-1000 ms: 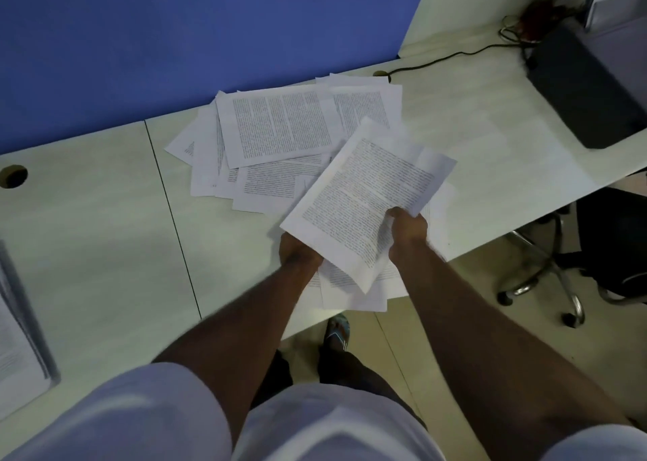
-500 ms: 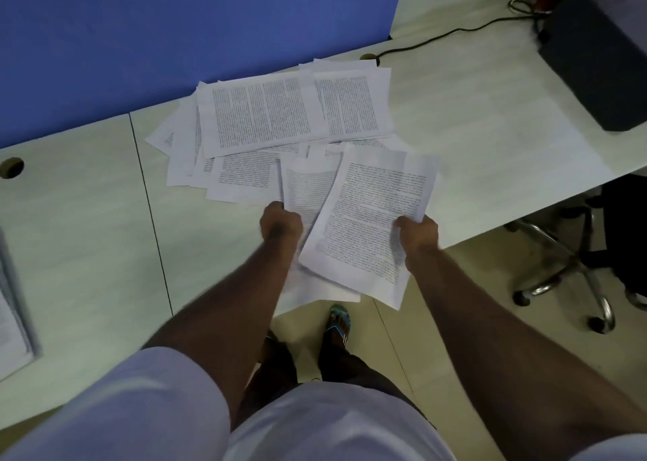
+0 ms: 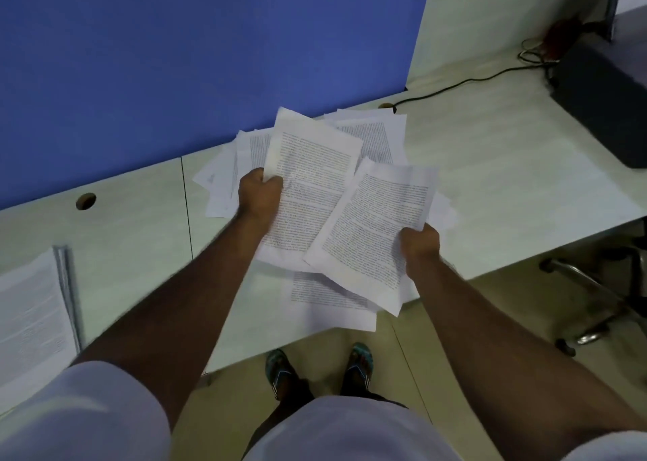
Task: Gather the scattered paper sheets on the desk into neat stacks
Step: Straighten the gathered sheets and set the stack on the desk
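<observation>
White printed paper sheet (image 3: 308, 194), rectangular, is gripped at its left edge by the left hand (image 3: 259, 197); its long axis runs from the near desk edge up toward the blue partition panel (image 3: 210, 47), leaning slightly right at the far end. A second white printed sheet (image 3: 374, 229) is pinched at its lower right edge by the right hand (image 3: 419, 241); its long axis tilts further right, and its left margin overlaps the first sheet. Both hands have fingers curled round the paper, knuckles facing the camera, forearms extended forward over the desk edge and converging slightly. More scattered white sheets (image 3: 376, 138) lie flat on the pale wood-grain desk (image 3: 507, 166) behind the held ones, against the partition; further sheets (image 3: 329, 303) lie beneath, overhanging the near desk edge. A squared stack of printed pages (image 3: 31, 317) sits on the desk well to the left. A black box-shaped device (image 3: 605, 99) stands at far right with a black cable (image 3: 455, 87) trailing from it
</observation>
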